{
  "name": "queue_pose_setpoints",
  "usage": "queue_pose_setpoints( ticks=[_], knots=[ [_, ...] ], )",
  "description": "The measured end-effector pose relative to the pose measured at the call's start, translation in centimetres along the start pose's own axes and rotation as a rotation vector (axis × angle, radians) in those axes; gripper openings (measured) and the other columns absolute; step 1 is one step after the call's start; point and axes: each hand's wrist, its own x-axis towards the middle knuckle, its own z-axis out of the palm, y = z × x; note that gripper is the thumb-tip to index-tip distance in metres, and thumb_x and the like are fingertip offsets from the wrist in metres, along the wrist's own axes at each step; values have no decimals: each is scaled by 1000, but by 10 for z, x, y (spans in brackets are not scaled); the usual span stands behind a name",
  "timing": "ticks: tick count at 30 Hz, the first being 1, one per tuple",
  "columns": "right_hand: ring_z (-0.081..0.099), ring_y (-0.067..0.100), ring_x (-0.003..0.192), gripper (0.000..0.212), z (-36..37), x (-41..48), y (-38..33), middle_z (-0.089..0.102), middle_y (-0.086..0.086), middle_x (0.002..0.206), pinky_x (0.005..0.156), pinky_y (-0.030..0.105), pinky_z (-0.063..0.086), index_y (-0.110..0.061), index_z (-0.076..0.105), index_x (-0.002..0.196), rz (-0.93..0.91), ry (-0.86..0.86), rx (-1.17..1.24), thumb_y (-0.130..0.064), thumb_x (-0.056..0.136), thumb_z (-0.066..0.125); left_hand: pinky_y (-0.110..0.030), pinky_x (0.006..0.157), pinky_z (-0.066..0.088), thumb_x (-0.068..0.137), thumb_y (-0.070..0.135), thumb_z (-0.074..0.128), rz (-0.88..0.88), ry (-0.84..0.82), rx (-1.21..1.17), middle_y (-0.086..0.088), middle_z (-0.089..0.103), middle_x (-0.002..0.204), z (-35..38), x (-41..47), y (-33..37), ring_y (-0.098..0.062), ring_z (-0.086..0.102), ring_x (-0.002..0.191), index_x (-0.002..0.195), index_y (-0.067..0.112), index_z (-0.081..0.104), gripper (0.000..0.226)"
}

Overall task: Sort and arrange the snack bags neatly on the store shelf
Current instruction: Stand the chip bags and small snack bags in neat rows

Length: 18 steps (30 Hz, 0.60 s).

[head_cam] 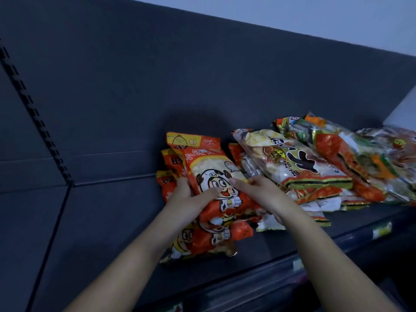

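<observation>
A stack of orange-red snack bags with a cartoon face [209, 167] lies on the dark shelf [108, 221]. My left hand [186, 197] grips the left side of the top bag, thumb across its front. My right hand [258, 190] holds the same bag's right edge, thumb laid on the cartoon print. To the right lies a pile of pale bags with black lettering and green-red stripes [299, 167], and behind them more mixed-colour bags [351, 149].
The shelf's left part is bare up to a slotted upright [38, 118]. A dark back panel [202, 75] rises behind the bags. The front rail carries price labels [382, 230]. More clear-wrapped bags [396, 140] sit at the far right.
</observation>
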Motion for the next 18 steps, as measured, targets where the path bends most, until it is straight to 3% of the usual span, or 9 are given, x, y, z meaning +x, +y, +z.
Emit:
queue_pose_setpoints(
  ticks=[5, 8, 13, 18],
  knots=[
    [65, 19, 88, 55, 10, 3, 5, 67, 1, 96, 82, 43, 55, -18, 58, 95, -114, 61, 64, -65, 68, 67, -39, 96, 50, 87, 31, 64, 71, 31, -53, 12, 65, 114, 4, -18, 4, -12, 64, 104, 119, 37, 50, 35],
    [63, 19, 87, 48, 15, 0, -1, 64, 0, 93, 80, 44, 54, -20, 55, 91, -178, 64, 41, -62, 72, 66, -39, 94, 51, 89, 25, 62, 108, 87, -37, 11, 68, 112, 1, -30, 6, -12, 65, 102, 125, 35, 53, 38],
    [55, 4, 81, 40, 33, -18, -27, 58, -9, 91, 60, 24, 42, -19, 53, 98, -323, 30, 25, -53, 79, 64, -26, 82, 56, 92, 9, 56, 173, 158, -120, 7, 72, 107, -22, -58, 5, -11, 69, 94, 124, 28, 53, 38],
    [67, 11, 84, 43, 77, -34, -57, 68, -1, 98, 68, 28, 53, -19, 52, 105, -369, -113, 372, -33, 73, 76, -25, 77, 55, 90, -9, 52, 307, 191, -180, 2, 69, 113, -72, -88, -6, -14, 67, 101, 126, 19, 50, 46]
  ],
)
